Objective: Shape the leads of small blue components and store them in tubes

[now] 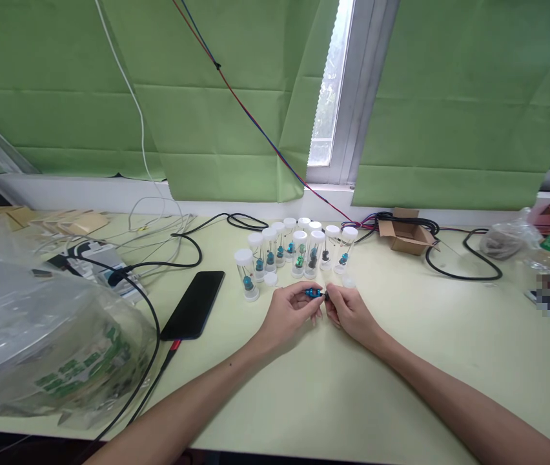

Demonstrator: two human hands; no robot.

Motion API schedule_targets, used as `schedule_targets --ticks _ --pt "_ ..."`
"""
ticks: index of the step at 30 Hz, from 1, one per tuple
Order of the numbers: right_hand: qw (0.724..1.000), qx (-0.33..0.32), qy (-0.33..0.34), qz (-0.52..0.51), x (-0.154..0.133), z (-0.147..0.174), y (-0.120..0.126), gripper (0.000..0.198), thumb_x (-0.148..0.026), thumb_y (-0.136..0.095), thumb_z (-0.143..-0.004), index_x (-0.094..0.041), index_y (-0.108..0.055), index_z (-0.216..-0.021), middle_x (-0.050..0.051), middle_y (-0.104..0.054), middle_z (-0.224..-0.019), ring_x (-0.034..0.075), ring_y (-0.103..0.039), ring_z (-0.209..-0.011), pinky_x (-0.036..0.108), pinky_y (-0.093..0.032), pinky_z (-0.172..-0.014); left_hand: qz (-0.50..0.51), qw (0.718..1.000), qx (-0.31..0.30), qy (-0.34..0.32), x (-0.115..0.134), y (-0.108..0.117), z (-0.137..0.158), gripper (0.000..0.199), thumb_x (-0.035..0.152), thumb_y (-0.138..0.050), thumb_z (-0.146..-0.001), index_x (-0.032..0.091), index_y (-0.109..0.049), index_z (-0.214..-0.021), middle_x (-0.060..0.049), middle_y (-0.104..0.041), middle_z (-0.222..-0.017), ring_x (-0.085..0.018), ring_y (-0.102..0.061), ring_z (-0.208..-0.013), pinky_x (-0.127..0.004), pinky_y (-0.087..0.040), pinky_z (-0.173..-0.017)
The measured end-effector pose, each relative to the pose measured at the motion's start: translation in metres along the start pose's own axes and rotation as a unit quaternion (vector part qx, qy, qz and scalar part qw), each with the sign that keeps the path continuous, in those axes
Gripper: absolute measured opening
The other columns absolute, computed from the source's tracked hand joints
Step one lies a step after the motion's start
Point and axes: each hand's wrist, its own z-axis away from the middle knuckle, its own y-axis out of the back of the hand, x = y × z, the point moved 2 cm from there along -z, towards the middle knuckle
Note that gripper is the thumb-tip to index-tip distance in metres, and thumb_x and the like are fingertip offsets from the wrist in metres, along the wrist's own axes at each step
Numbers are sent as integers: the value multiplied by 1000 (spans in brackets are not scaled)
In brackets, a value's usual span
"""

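My left hand (290,309) is closed in a pinch around a small shiny blue piece with a dark tip (312,293). My right hand (351,311) meets it from the other side, its thumb and fingers closed at the dark end; what exactly lies between them is too small to make out. Just beyond both hands stand several clear tubes (299,255) with white caps, each with a small blue, green or dark piece inside. A loose white cap (270,279) lies by the tubes on the left, and a whitish, see-through round thing (349,281) lies behind my right hand.
A black phone (193,305) with a red-tipped cable (174,347) lies left of my hands. A large plastic bag (62,336) fills the left side. At the back right sit an open cardboard box (405,234) and black cable loops (468,278). Green blinds (236,129) hang behind.
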Motion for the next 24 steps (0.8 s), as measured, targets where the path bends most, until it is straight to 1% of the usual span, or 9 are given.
schedule_targets --ticks 7,11,14,17,21,24 --pt "1000 6 -16 -7 5 0 -1 59 -55 -35 -99 -20 -44 -52 -4 -39 -40 9 -35 -36 25 -30 -42 -17 1000 1 -3 1 0 1 24 32 -68 -84 14 -66 -99 -3 -64 -72 -12 -59 -60 -25 -52 -59" --pt "1000 8 -10 7 4 0 -1 60 -55 -34 -100 -20 -45 -52 -3 -41 -41 9 -37 -38 26 -31 -44 -4 1000 2 1 1 -1 2 23 33 -68 -84 14 -66 -97 -3 -64 -71 -12 -59 -59 -25 -51 -59" --pt "1000 12 -1 12 1 0 -1 57 -53 -34 -100 -20 -45 -56 -4 -41 -43 9 -37 -39 25 -32 -45 1 1000 9 2 3 -1 1 24 33 -69 -83 14 -66 -97 -3 -64 -69 -12 -58 -58 -25 -51 -57" --pt "1000 12 7 5 -4 0 0 47 -51 -38 -100 -20 -46 -65 -5 -42 -47 9 -37 -41 24 -32 -45 2 1000 22 -1 5 1 0 25 34 -70 -82 13 -66 -97 -2 -63 -64 -12 -57 -55 -25 -50 -56" --pt "1000 -7 13 -3 -8 0 0 29 -47 -45 -98 -20 -49 -88 -8 -45 -52 9 -38 -43 23 -31 -44 3 999 45 5 8 3 -2 26 34 -70 -82 13 -65 -96 -1 -62 -59 -12 -56 -53 -26 -48 -55" --pt "1000 -20 21 -4 -9 1 1 25 -46 -47 -97 -21 -46 -96 -8 -46 -54 9 -39 -44 22 -32 -44 7 998 54 16 10 3 -3 27 34 -72 -80 13 -66 -95 -1 -62 -59 -13 -57 -54 -26 -48 -55"
